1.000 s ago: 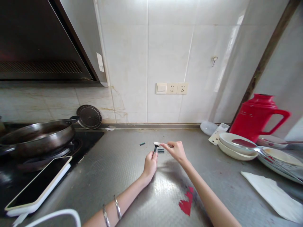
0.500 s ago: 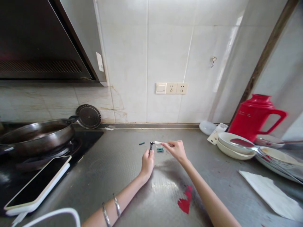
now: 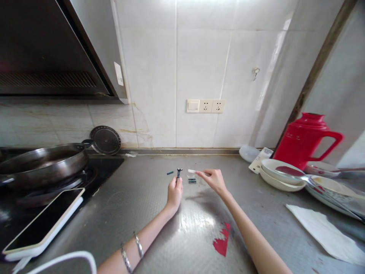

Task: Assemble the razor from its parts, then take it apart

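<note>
Razor (image 3: 179, 173), black, left of the small clear case (image 3: 190, 176), clasped by its handle in the left hand (image 3: 175, 193), the nearer one; long axis almost upright, head beyond the fingers. Right hand (image 3: 214, 180), right of the case, pinches a white stick (image 3: 192, 171), aligned crosswise, tip toward the razor head but apart from it.

hands (image 3: 174, 195): 2 | razor (image 3: 179, 173): 1 | white tool (image 3: 191, 171): 1 | bracelets (image 3: 138, 244): 2 | sockets (image 3: 205, 106): 2 | thermos (image 3: 299, 142): 1 | phone (image 3: 45, 221): 1
</note>
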A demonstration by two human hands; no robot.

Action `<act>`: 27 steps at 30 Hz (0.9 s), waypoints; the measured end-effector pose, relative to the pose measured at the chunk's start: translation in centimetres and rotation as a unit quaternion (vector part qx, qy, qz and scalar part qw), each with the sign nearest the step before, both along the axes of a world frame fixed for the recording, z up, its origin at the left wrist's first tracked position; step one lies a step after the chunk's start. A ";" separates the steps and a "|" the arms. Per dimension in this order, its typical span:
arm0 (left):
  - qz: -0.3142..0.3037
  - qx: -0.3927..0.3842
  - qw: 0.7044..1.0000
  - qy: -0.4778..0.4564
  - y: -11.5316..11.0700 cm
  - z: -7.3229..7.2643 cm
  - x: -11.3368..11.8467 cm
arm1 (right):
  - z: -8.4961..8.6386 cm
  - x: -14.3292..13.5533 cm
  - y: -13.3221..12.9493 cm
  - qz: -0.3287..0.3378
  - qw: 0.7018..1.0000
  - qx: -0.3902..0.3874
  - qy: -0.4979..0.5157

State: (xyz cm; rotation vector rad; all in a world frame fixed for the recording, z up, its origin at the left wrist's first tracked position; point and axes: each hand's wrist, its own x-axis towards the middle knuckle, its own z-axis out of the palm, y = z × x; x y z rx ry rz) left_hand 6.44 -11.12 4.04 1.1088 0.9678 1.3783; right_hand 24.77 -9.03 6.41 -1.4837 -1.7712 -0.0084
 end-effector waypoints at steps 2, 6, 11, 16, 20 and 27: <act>0.010 0.007 1.000 -0.007 0.2 0.2 -0.2 | 0.0 0.3 0.1 -0.003 0.999 -0.024 0.028; 0.004 0.002 0.999 -0.032 0.9 0.3 -0.7 | -0.3 0.5 0.8 0.034 0.991 -0.088 0.100; -0.030 0.012 0.998 -0.056 1.4 0.4 -1.2 | -0.7 0.1 1.1 0.060 0.971 -0.177 0.150; -0.042 0.014 0.996 -0.079 1.4 0.5 -1.4 | -0.3 -1.7 0.0 0.029 0.982 -0.185 0.013; -0.043 0.010 0.995 -0.086 1.4 0.5 -1.4 | -0.5 -3.9 -0.9 -0.063 0.976 -0.182 -0.102; -0.050 0.014 0.995 -0.089 1.2 0.3 -1.2 | -2.0 -6.9 -1.4 -0.082 0.954 -0.241 -0.159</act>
